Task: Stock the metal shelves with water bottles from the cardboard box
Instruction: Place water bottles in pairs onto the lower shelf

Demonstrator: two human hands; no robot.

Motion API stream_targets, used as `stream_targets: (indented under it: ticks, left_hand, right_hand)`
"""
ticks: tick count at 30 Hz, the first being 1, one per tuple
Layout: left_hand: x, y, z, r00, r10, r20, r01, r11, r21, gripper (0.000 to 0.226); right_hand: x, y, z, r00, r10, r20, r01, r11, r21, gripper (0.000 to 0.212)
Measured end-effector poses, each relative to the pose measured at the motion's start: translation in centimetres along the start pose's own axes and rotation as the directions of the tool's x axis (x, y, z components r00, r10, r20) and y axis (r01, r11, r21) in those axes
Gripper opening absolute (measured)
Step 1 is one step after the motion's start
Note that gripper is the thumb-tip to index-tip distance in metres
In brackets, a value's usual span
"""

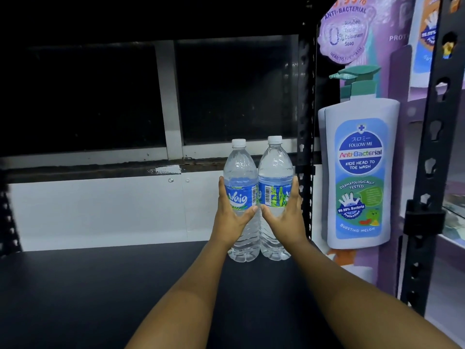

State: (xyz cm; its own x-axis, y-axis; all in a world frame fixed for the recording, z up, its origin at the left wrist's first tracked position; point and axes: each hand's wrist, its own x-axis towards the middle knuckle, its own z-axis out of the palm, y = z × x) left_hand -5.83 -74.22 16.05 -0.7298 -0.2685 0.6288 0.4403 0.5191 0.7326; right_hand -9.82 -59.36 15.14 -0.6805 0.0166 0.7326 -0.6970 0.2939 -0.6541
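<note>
Two water bottles stood upright and touching on the dark shelf (100, 285), near its right rear corner, each wrapped by one hand. The left hand (230, 217) grasped the left bottle (240, 177) around its blue label, thumb across the front, fingers curled behind on the outer side. The right hand (286, 217) grasped the right bottle (275, 172) the same way, its fingers showing along the bottle's right edge. The two thumb tips nearly met at the seam between the bottles. Both bottles were clear, full and capped in white. Just right of them rose the black perforated metal upright (305, 122) of the shelving. Beyond it hung a large cardboard display (359, 172) shaped like a pump bottle of kids' wash. Behind the shelf ran a white wall (100, 210) under a dark window (88, 96).
</note>
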Motion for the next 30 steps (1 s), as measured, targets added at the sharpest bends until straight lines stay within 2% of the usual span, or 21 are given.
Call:
stream_targets:
  ticks: [7, 15, 21, 25, 27, 30]
  left_hand:
    - [-1.0, -0.1, 0.6, 0.999, -0.024, -0.031, 0.023, 0.999, -0.024, 0.106]
    - [-3.3, -2.7, 1.0, 0.999, -0.053, 0.013, 0.053, 0.998, -0.042, 0.099]
    - [-2.7, -2.1, -0.2, 0.997, -0.073, 0.016, 0.075, 0.988, -0.139, 0.084]
    - [-2.4, -1.8, -0.4, 0.996, -0.090, 0.001, 0.089, 0.987, -0.134, 0.082]
    - [-2.4, -1.5, -0.4, 0.994, -0.109, -0.018, 0.106, 0.988, -0.114, 0.082]
    - [-2.6, -1.3, -0.2, 0.988, -0.112, -0.109, 0.109, 0.994, -0.028, 0.082]
  right_hand:
    - [-0.5, 0.4, 0.7, 0.999, 0.019, -0.029, -0.018, 0.998, 0.064, 0.103]
    - [-0.6, 1.0, 0.8, 1.000, 0.004, -0.024, -0.001, 0.996, 0.092, 0.101]
    - [-0.4, 1.5, 1.2, 0.992, 0.002, -0.127, -0.008, 0.999, -0.042, 0.110]
    - [-0.3, 1.6, 1.0, 0.989, 0.001, -0.145, -0.012, 0.997, -0.074, 0.108]
    - [-0.1, 1.6, 0.4, 0.991, 0.029, -0.130, -0.033, 0.999, -0.024, 0.101]
    - [0.1, 1.6, -0.3, 0.987, 0.121, -0.107, -0.101, 0.979, 0.178, 0.080]
